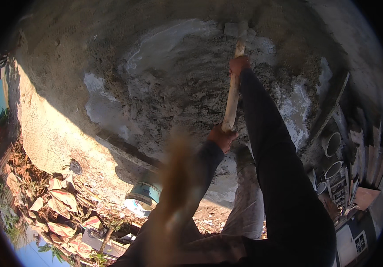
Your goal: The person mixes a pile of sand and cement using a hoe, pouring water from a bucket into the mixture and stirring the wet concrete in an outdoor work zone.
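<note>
While standing over grey mix (187, 84), gripping a handle (232, 102) two-handed

Faces a broad spread of mix, rough and dark in the middle, with paler, smoother patches round about. Has sunlit ground (69, 138) to the left, and below that a heap of crumpled sacks (63, 199); to the right, piled boards (377, 153), some leaning. Has one leg (247, 200) at the near edge of the mix, between two dark sleeves (280, 147). Shows a brown blur (176, 178) close to the lens, below centre; cannot tell what. Also has a teal bucket (148, 192) near the sacks, and round-mouthed buckets (327, 144) beside the boards.

Holds the handle out ahead, slanting away over the mix and running through both fists. Has the right hand (239, 65) wrapped round the far part and the left hand (222, 137) round the near end, both closed firmly on the wood, with a bare length between. Has, just beyond the right hand, a grey head (232, 30); cannot tell its shape, nor how deep in the mix.
</note>
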### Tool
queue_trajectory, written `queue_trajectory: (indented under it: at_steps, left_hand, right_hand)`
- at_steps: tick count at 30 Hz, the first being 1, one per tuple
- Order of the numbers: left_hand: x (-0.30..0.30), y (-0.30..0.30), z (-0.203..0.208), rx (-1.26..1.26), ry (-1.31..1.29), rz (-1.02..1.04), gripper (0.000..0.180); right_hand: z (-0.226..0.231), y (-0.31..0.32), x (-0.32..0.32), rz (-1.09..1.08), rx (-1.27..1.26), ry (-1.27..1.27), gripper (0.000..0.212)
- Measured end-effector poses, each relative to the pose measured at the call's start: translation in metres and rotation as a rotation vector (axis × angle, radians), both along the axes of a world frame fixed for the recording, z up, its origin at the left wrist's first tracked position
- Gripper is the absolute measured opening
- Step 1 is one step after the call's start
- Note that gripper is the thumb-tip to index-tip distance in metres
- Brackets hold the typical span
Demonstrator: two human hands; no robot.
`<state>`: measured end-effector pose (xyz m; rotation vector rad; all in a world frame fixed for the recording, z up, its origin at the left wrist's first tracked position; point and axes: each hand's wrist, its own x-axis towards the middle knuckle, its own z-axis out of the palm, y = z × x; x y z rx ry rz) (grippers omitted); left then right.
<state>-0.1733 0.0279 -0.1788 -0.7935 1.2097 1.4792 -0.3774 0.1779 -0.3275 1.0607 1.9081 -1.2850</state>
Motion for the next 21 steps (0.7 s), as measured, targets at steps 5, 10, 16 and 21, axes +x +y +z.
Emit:
queue_trajectory:
  at_steps: [5,10,16,21]
  left_hand:
    - [0.123,-0.047,0.025,-0.195,0.106,-0.14,0.026]
    - [0.187,-0.147,0.114,-0.149,-0.064,-0.034,0.02]
    - [0.317,-0.185,0.182,-0.43,0.509,-0.395,0.035]
    - [0.309,-0.153,0.184,-0.452,0.098,-0.572,0.048]
  right_hand:
    - [-0.064,-0.006,0.129,0.734,0.388,0.069,0.058]
    - [0.071,-0.145,0.182,0.634,0.252,-0.122,0.076]
    - [0.195,-0.177,0.319,-0.132,-0.052,-0.074,0.061]
    - [0.307,-0.133,0.306,-0.33,-0.206,0.094,0.04]
